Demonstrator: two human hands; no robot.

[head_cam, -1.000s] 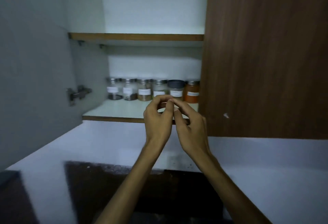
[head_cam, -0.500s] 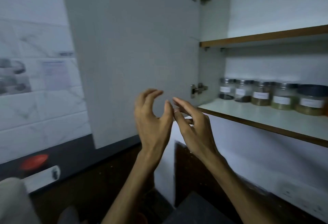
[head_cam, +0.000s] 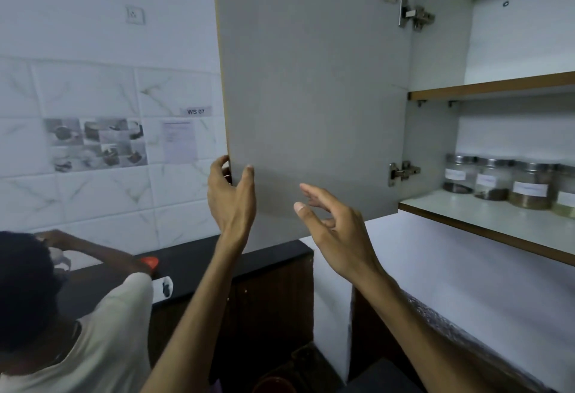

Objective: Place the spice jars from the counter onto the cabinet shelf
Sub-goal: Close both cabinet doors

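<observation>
Since half a second ago the left hand has reached the cabinet door and grips its free edge near the lower corner, fingers behind, thumb on the inner face. Right hand hangs loose in front of the door, holding nothing. Spice jars stand in a row at the back of the lower shelf, well right of both hands, so the door, hinged beside the shelf, would probably swing rightward toward them.

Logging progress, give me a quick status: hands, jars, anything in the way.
Left hand grips cabinet door edge. Right hand open, empty. Spice jars lined up on lower shelf. Nothing blocking.
</observation>
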